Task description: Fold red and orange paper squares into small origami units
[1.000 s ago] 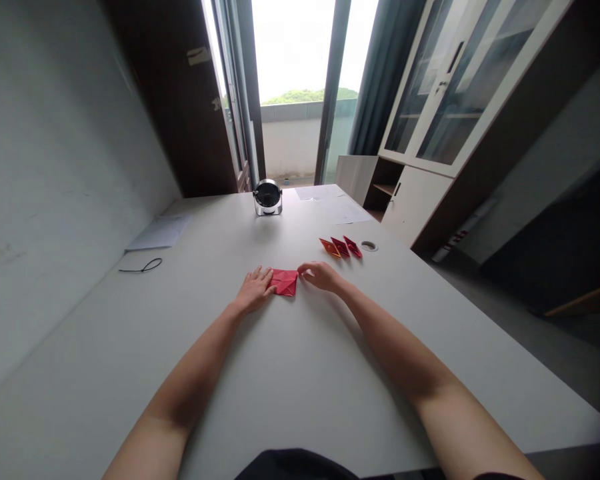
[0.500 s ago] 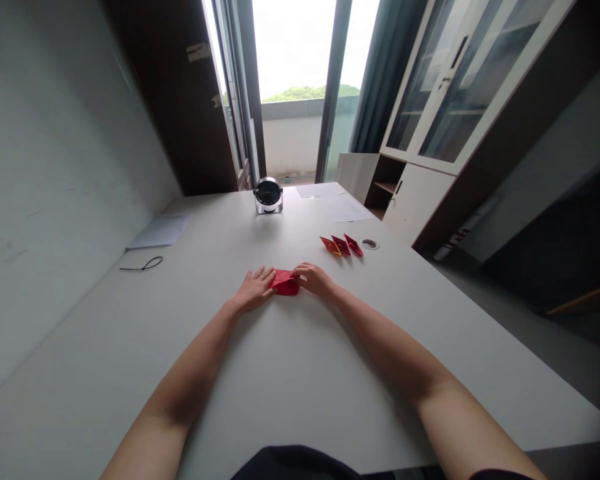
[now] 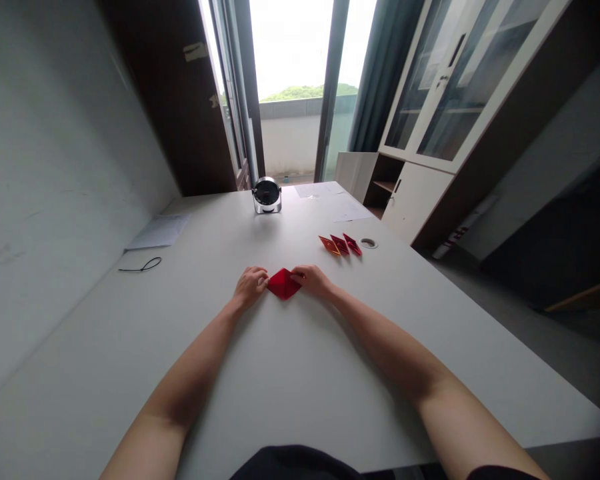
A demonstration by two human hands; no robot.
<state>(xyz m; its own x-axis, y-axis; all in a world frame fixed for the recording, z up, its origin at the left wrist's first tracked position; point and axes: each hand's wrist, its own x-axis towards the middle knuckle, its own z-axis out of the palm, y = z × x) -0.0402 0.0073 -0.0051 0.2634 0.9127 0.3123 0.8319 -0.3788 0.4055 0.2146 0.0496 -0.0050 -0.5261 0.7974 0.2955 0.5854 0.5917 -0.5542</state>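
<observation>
A folded sheet of red paper [image 3: 284,285], now diamond-shaped with a crease down its middle, is at the centre of the white table [image 3: 280,373]. My left hand [image 3: 251,285] pinches its left corner with fingers curled. On the other side, my right hand [image 3: 311,279] grips the right corner between thumb and fingers. Beyond my right hand stand three folded paper pieces in a row: an orange one [image 3: 329,245], a dark red one [image 3: 340,245] and a red one [image 3: 353,245].
A round black device on a silver stand [image 3: 267,195] is near the table's far edge. White papers [image 3: 158,231] and a black cable tie [image 3: 143,266] lie at the left. A cable hole [image 3: 369,243] sits at the right, with more sheets [image 3: 347,208] behind it.
The red paper has gone from a flat rectangle to a diamond. My left hand, flat on it before, has drawn back to its left corner with fingers curled. My right hand stays at its right side.
</observation>
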